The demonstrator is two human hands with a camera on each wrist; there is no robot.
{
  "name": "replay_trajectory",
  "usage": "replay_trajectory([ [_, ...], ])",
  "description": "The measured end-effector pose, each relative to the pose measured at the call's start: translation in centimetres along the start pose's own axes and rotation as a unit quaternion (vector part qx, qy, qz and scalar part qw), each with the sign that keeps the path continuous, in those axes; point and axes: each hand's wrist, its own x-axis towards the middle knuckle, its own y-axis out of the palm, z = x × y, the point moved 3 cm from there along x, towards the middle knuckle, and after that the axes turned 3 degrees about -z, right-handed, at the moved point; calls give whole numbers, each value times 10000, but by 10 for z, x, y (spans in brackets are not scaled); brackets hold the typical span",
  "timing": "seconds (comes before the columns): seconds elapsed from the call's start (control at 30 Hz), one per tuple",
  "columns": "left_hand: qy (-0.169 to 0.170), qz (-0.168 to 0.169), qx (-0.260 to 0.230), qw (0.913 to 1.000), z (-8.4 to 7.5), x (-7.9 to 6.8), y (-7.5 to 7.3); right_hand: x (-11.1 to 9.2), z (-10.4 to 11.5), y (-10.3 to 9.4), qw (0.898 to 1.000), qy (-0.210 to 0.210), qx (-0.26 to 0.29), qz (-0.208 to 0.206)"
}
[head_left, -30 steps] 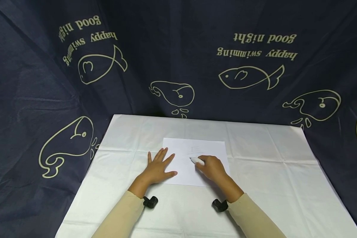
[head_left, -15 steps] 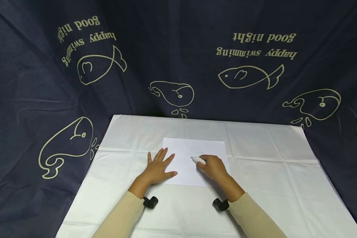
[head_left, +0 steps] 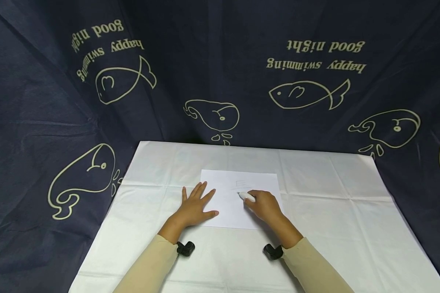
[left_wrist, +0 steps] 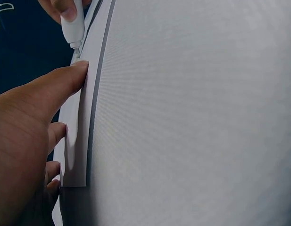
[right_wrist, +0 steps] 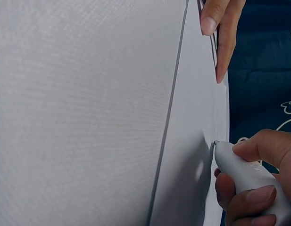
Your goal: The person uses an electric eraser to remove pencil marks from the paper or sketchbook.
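The right hand (head_left: 263, 204) pinches the white pen (head_left: 247, 197) between curled fingers and thumb, near its front end, presumably for close control of the tip. The tip points toward the desk's far-left corner and sits at the paper (head_left: 229, 209); firm contact cannot be confirmed. The left hand (head_left: 194, 209) lies spread across the paper's left edge, thumb and index finger over the paper, little finger beyond it, apparently to prevent slipping. The paper lies flat between the left and right edges of the desk (head_left: 322, 219), set back from the far edge and roughly parallel to it, likely so both hands reach it squarely. Faint strokes (head_left: 240, 184) occupy its far half, just beyond the tip. A dark printed curtain (head_left: 220, 61) hangs behind the far edge.
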Motion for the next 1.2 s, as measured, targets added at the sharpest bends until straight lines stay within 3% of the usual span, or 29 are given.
replay_trajectory([
  [1.2, 0, 28, -61, 10000, 0, -1, -1, 0, 3, 2, 9999, 10, 45, 158],
])
